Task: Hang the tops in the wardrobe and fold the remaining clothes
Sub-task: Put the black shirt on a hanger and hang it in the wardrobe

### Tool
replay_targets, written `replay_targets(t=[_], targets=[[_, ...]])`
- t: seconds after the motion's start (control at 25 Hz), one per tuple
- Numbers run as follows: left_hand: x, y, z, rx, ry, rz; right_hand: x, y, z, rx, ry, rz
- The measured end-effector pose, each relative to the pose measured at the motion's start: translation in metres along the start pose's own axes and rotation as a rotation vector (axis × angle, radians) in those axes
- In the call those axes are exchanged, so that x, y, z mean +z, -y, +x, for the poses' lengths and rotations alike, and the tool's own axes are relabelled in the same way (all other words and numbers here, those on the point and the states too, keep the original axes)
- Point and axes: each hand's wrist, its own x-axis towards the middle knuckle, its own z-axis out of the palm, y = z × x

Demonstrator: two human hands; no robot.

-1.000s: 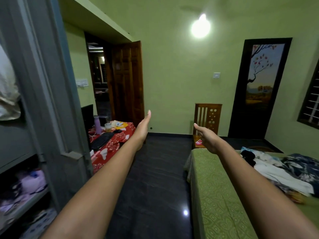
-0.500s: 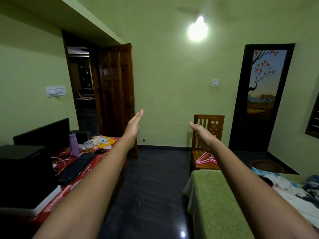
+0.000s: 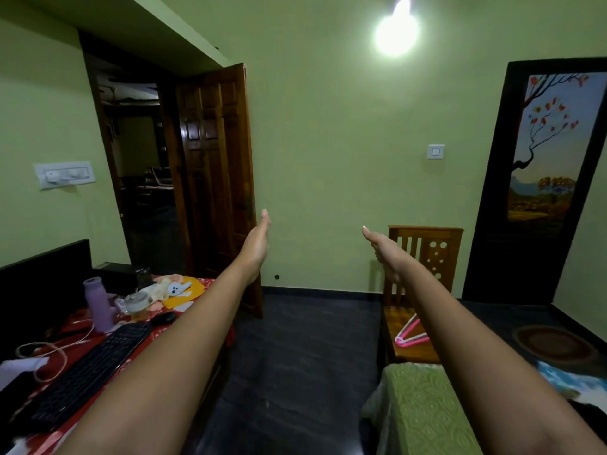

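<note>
Both arms reach straight out into the room, well above the floor. The left hand [image 3: 258, 244] is flat, fingers straight and together, palm turned inward, and it holds nothing. The right hand [image 3: 386, 252] is likewise flat and empty, fingers straight, palm facing the left one, with a wide gap between the two.

Below the right forearm stands a wooden chair [image 3: 423, 254] against the green wall, and on its seat lie pink and white hangers [image 3: 410, 336]. In front of the chair is the foot of a bed [image 3: 417, 408] under a green patterned cover. At the right edge of the bed a little of the clothes [image 3: 571, 382] shows, light blue and white; the rest is cut off by the frame, so the kinds of garments cannot be told.

On the left is a bench [image 3: 193, 284] with a red flowered cloth. It carries a black keyboard [image 3: 95, 366], a purple bottle [image 3: 97, 303], a small jar [image 3: 136, 302], a white cable [image 3: 49, 353] and a yellow cloth with a small soft toy [image 3: 175, 289]. Behind it a brown wooden door [image 3: 216, 178] stands open onto a dark room. A lit bulb [image 3: 395, 31] glows high on the wall, and a dark door with a painted tree [image 3: 548, 142] is on the right.
</note>
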Motion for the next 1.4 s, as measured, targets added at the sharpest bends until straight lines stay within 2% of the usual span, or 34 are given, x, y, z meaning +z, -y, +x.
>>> replay_targets(t=[0.2, 0.44, 0.56, 0.8, 0.92, 1.0, 1.2, 1.4], targets=[[0.024, 0.000, 0.153, 0.066, -0.012, -0.012, -0.028, 0.030, 0.147, -0.061, -0.041, 0.021], [0.089, 0.056, 0.306, 0.031, 0.077, -0.029, -0.070, -0.002, 0.259, -0.014, -0.131, 0.000], [0.145, 0.073, 0.385, 0.050, 0.191, -0.077, -0.117, -0.013, 0.301, -0.007, -0.271, -0.019], [0.283, 0.068, 0.510, 0.062, 0.579, -0.118, -0.229, -0.022, 0.343, 0.004, -0.659, 0.111], [0.351, 0.053, 0.527, 0.093, 0.776, -0.214, -0.276, -0.027, 0.322, 0.018, -0.879, 0.132], [0.395, 0.051, 0.519, 0.047, 0.940, -0.303, -0.296, -0.038, 0.292, 0.053, -1.030, 0.123], [0.489, 0.054, 0.456, -0.009, 1.237, -0.366, -0.316, -0.057, 0.181, 0.152, -1.367, 0.106], [0.551, 0.039, 0.382, 0.101, 1.497, -0.309, -0.329, -0.054, 0.081, 0.220, -1.613, 0.057]])
